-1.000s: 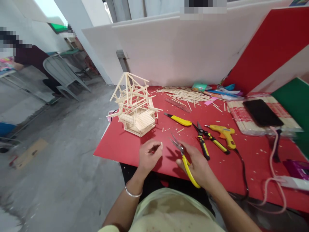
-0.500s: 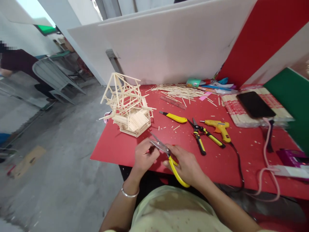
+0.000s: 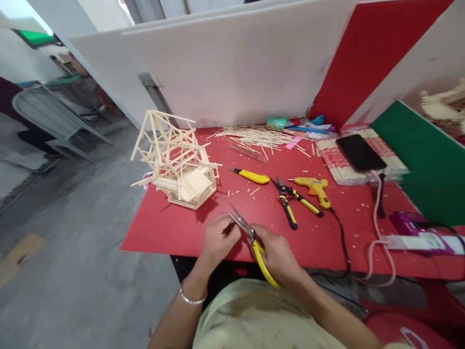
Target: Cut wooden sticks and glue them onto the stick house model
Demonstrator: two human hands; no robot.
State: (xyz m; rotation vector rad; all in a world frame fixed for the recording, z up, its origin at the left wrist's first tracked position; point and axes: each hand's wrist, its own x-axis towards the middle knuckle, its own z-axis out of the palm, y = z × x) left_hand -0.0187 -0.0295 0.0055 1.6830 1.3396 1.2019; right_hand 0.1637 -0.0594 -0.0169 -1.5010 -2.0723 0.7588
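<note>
My right hand [image 3: 274,249] is wrapped round the yellow handles of a pair of scissors [image 3: 262,264], whose metal blades point away to the upper left, a little apart. Close to the blades, my left hand [image 3: 221,236] is closed in a pinch; whatever lies between its fingertips is too small or hidden to name. Beyond my left hand stands a model of thin wooden sticks [image 3: 196,184], with an open frame on a many-sided base. Small cut stick pieces [image 3: 254,191] lie on the red tabletop [image 3: 160,235] past the scissors.
A yellow utility knife [image 3: 252,176], black-and-yellow cutters [image 3: 288,203] and a yellow glue gun [image 3: 316,186] lie ahead and right. Loose sticks [image 3: 254,138] are heaped by the white board [image 3: 232,77]. A phone [image 3: 361,152] rests on bagged sticks; a pink cable [image 3: 376,208] runs down.
The scissor blades have come closer together. My left hand stays pinched beside them. The view has turned to the right, so the table's things appear further left.
</note>
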